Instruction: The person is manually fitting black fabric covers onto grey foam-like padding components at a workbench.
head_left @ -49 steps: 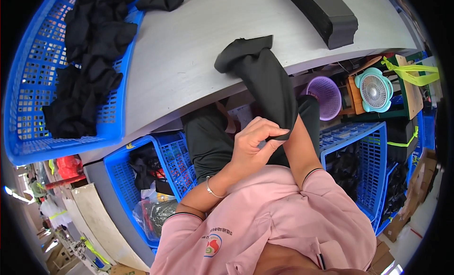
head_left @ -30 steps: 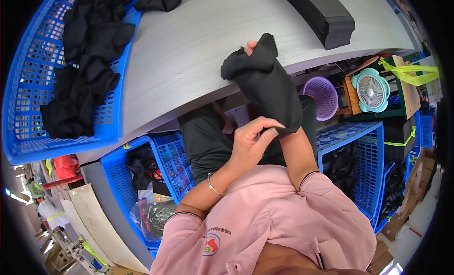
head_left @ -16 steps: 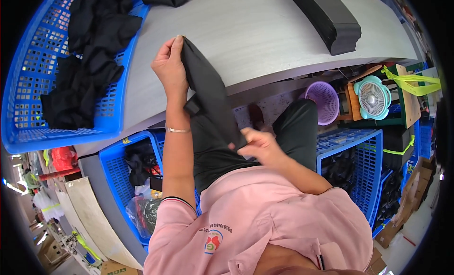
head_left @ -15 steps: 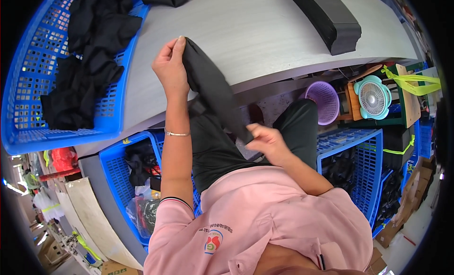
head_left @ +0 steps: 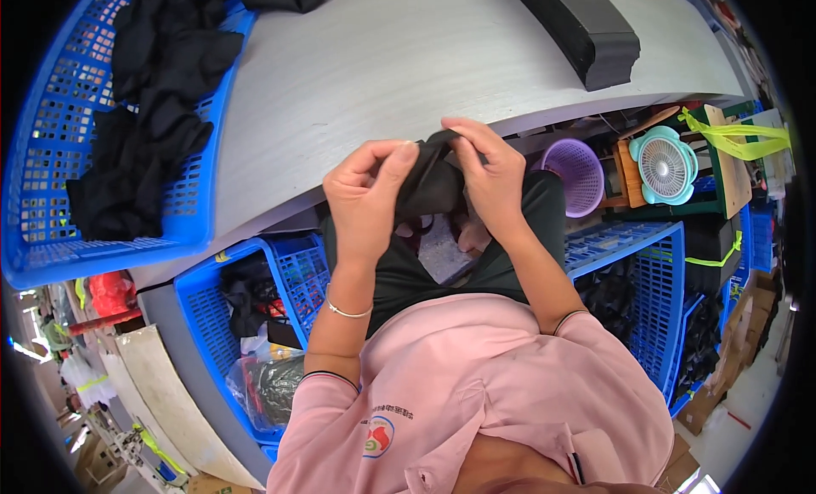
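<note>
Presently, left hand (head_left: pixel 367 180) and right hand (head_left: pixel 493 175) pinch black cloth (head_left: pixel 431 188) along its top; it hangs between them.

- Black cloth (head_left: pixel 429 186): left part hidden behind left hand (head_left: pixel 367 184); overall shape can't be told.
- Long black bundle (head_left: pixel 595 35): far end cut by top edge.
- Upper-left blue basket (head_left: pixel 102 261): also cut at top.

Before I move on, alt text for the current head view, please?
A person's left hand and right hand pinch black fabric by a grey table's near edge. A blue basket of black cloth sits at left, a long black object at upper right.
</note>
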{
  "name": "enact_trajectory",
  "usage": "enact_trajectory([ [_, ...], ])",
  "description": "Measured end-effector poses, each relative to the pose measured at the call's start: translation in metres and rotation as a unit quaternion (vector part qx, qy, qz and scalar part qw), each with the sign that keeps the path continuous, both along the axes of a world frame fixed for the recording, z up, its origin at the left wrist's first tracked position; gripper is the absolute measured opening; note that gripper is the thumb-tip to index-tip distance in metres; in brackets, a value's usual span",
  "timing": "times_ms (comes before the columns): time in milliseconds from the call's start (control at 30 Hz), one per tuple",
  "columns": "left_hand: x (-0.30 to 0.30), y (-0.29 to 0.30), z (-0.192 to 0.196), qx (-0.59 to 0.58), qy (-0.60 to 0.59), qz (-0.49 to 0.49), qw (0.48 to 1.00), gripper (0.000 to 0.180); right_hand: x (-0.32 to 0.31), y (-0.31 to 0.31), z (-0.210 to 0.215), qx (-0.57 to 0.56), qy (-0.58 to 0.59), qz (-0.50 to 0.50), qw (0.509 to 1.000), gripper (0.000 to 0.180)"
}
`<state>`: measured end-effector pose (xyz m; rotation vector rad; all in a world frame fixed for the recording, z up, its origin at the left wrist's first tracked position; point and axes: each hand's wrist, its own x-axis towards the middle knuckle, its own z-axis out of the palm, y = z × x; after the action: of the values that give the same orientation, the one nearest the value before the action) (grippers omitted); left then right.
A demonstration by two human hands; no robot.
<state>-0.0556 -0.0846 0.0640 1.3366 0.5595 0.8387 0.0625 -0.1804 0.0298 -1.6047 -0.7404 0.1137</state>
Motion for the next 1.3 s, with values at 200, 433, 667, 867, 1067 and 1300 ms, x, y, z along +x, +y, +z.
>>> enact_trajectory([
  [200,-0.043,0.033,-0.046,-0.255,-0.03,-0.127,0.958,0.035,-0.011,-0.032,0.012,0.085,0.54,0.17,0.82,0.014],
  [433,-0.047,-0.038,-0.082,-0.436,-0.153,-0.348,0.816,0.039,0.005,-0.016,-0.018,0.003,0.4,0.273,0.875,0.023],
  [667,-0.016,-0.077,-0.213,-0.357,-0.711,-0.364,0.484,0.047,-0.061,-0.015,-0.083,-0.01,0.348,0.259,0.901,0.015],
  [867,0.037,-0.046,-0.038,-0.313,-0.124,-0.282,0.899,0.057,-0.062,-0.036,-0.072,-0.178,0.321,0.206,0.907,0.017],
  [1067,0.02,-0.008,-0.047,-0.325,-0.116,0.001,0.939,0.054,-0.025,-0.056,-0.047,-0.076,0.27,0.068,0.957,0.024],
  [1300,-0.004,-0.012,-0.046,-0.011,0.068,-0.113,0.991,0.04,-0.032,-0.041,0.005,-0.023,-0.095,0.058,0.993,0.026],
])
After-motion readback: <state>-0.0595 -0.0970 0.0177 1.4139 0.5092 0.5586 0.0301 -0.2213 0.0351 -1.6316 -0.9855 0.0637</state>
